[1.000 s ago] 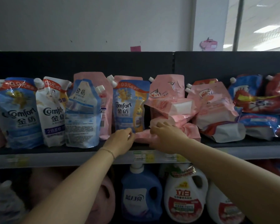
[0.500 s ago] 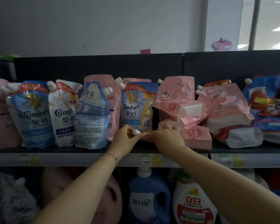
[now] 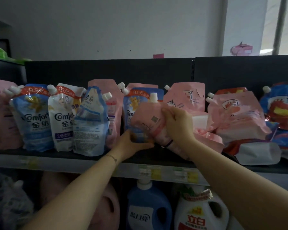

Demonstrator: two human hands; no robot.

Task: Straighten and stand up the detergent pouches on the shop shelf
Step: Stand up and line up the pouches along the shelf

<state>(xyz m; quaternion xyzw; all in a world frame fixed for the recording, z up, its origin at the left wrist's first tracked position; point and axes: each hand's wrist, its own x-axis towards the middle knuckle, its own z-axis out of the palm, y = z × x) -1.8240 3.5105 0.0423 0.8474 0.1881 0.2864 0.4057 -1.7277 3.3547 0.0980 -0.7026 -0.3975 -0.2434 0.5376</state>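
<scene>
A pink pouch (image 3: 147, 121) with a white cap is lifted in front of a blue Comfort pouch (image 3: 136, 103), its cap pointing up. My right hand (image 3: 177, 125) grips its right side. My left hand (image 3: 131, 143) holds its lower edge, down by the shelf (image 3: 93, 163). To the left, blue, white and pink Comfort pouches (image 3: 35, 117) stand upright. To the right, pink pouches (image 3: 236, 117) are slumped and piled on each other, one upright pink pouch (image 3: 186, 97) behind them.
Red and blue pouches (image 3: 283, 110) lie stacked at the far right. A white-bottomed pouch (image 3: 256, 153) lies on its side at the shelf's front edge. Below the shelf stand a blue jug (image 3: 148, 208) and a white jug (image 3: 199, 216). A black back panel closes the shelf.
The pink pouch lay flat on the shelf under both hands; now it is lifted and turned cap-up. My right hand moved up its side. The camera came closer.
</scene>
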